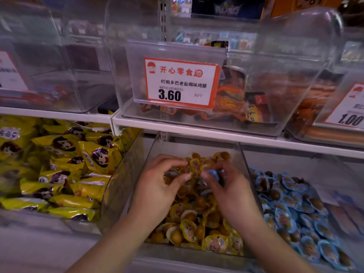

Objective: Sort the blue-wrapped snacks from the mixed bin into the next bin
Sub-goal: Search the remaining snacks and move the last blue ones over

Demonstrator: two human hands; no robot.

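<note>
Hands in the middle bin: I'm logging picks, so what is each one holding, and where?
The right hand pinches a blue-wrapped snack by its edge, between thumb and fingers. The left hand seems to hold nothing.

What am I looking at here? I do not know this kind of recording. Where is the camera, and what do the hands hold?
There is no machine here: a person works with two bare hands, and the single picture comes from a camera worn on the head, looking forward and down at a shop shelf. Both hands reach into the middle bin, a clear bin of mostly yellow-wrapped snacks. The right hand pinches a blue snack at its fingertips. The left hand has curled fingers among the wrappers; whether it holds one I cannot tell. To the right lies the blue bin, full of blue-wrapped snacks. To the left lie yellow bags. Above stands a price tag reading 3.60.
</note>
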